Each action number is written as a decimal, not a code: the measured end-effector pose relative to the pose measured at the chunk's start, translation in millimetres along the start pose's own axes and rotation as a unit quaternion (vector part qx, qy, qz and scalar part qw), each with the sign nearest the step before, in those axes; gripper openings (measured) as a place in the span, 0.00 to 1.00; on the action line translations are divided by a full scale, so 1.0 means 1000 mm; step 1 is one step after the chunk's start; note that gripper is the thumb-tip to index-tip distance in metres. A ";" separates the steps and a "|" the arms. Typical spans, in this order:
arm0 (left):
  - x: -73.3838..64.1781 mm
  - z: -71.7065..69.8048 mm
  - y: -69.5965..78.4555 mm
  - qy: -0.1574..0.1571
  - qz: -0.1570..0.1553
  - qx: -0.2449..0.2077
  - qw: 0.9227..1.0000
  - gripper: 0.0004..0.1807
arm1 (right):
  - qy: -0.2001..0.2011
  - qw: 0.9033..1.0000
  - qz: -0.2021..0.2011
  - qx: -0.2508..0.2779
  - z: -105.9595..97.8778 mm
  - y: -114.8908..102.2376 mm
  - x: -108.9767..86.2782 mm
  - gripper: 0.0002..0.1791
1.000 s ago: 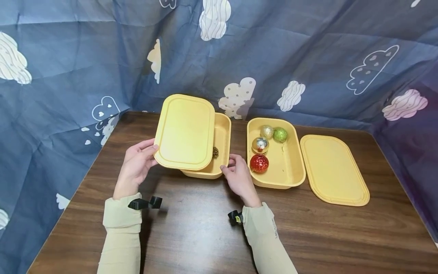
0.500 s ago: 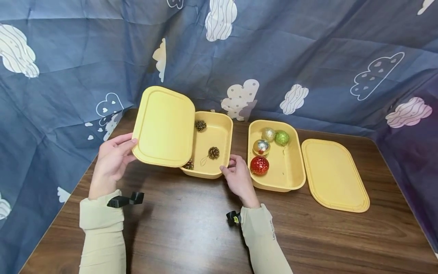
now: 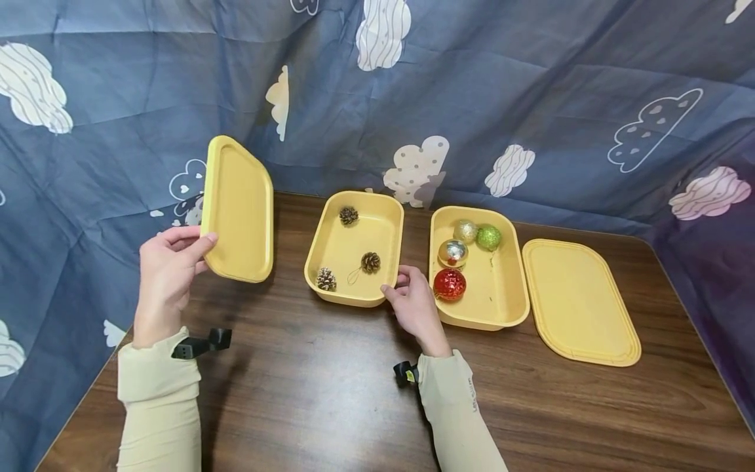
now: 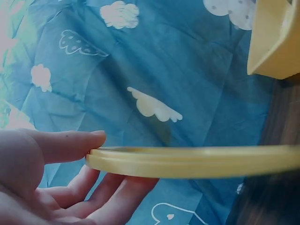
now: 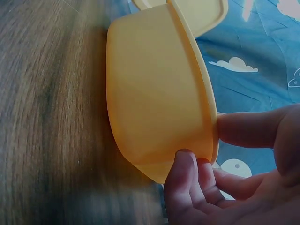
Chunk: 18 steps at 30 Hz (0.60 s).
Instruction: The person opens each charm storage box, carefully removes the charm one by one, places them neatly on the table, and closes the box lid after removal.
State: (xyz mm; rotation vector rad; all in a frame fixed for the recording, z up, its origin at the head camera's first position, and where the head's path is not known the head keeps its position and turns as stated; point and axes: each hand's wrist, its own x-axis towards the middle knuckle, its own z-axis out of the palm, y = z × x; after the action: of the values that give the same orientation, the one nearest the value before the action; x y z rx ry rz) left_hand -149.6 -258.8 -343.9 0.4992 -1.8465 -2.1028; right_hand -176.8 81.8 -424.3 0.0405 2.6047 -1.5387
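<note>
My left hand (image 3: 168, 275) pinches a yellow lid (image 3: 238, 210) at its edge, thumb on one face and fingers on the other. The lid is tilted steeply in the air, left of an uncovered yellow box (image 3: 315, 265). Inside this box lie a pinecone (image 3: 348, 216) at the back, a second pinecone (image 3: 370, 263) with a string loop, and a white-tipped pinecone (image 3: 326, 279) in the near left corner. My right hand (image 3: 415, 308) holds the box at its near right corner. In the right wrist view its thumb is at the rim and its fingers touch the outer wall (image 5: 154, 93).
Right of my right hand stands a second yellow box (image 3: 507, 314) with a red ornament (image 3: 449, 284), a gold ornament (image 3: 453, 252), a pale glittery ornament (image 3: 465, 231) and a green ornament (image 3: 488, 237). Another yellow lid (image 3: 580, 301) lies flat beside it. A blue cloud-patterned cloth (image 3: 330, 98) hangs behind the table.
My left hand has carried the lid leftward off the box and tipped it up from nearly flat, uncovering the pinecones. My right hand has stayed at the box's corner.
</note>
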 end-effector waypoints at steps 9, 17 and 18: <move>-0.003 0.023 -0.012 0.117 0.102 0.306 0.939 0.08 | -0.007 1.000 -0.005 0.010 -0.002 0.001 0.000 0.30; -0.012 0.044 -0.022 0.099 0.140 0.436 0.883 0.13 | -0.006 1.000 -0.010 0.000 -0.002 0.002 0.000 0.30; -0.013 0.046 -0.024 0.090 0.137 0.445 0.880 0.13 | -0.005 1.000 -0.011 -0.002 -0.002 0.002 0.000 0.30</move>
State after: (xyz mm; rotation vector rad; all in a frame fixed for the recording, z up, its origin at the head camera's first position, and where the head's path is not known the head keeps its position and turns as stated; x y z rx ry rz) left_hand -159.0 -208.9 -361.3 0.5459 -2.5050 -0.8938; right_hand -177.2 84.5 -425.5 0.0019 2.6085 -1.5371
